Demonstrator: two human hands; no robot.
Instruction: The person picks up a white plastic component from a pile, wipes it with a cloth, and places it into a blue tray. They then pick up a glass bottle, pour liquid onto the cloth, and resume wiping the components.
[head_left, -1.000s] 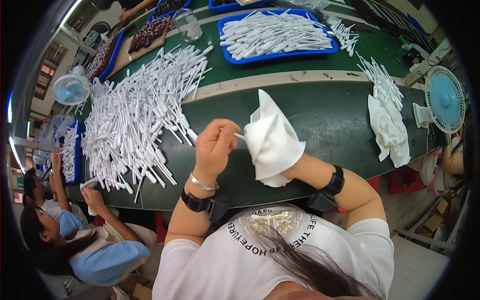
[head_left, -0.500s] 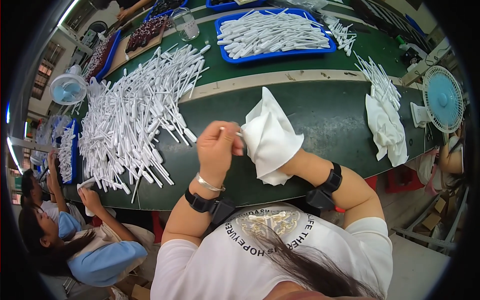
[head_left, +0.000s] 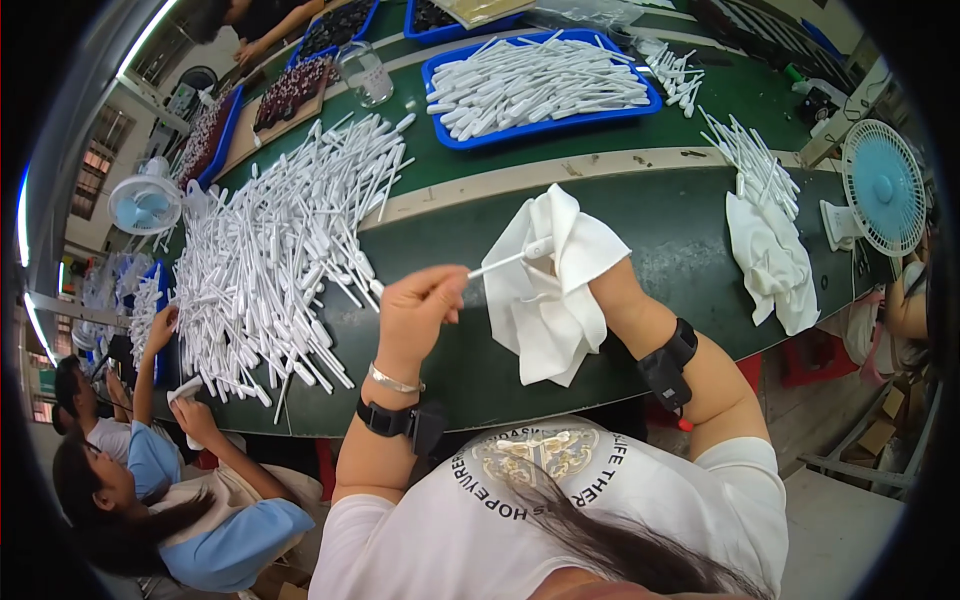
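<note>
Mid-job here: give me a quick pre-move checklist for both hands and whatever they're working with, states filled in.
1. Left hand pinching the slim white plastic stick with a bulbous end by its thin end: ok.
2. Bulbous end visible against the folded white fabric cloth: ok.
3. Right hand gripping the cloth: cannot tell; cloth hides most of it.
4. Cloth lying smooth: not ok; it hangs in folds.
5. Bulbous end free of marks: cannot tell; too small.
6. Loose pile of white plastic sticks in view, left of the left hand: ok.
</note>
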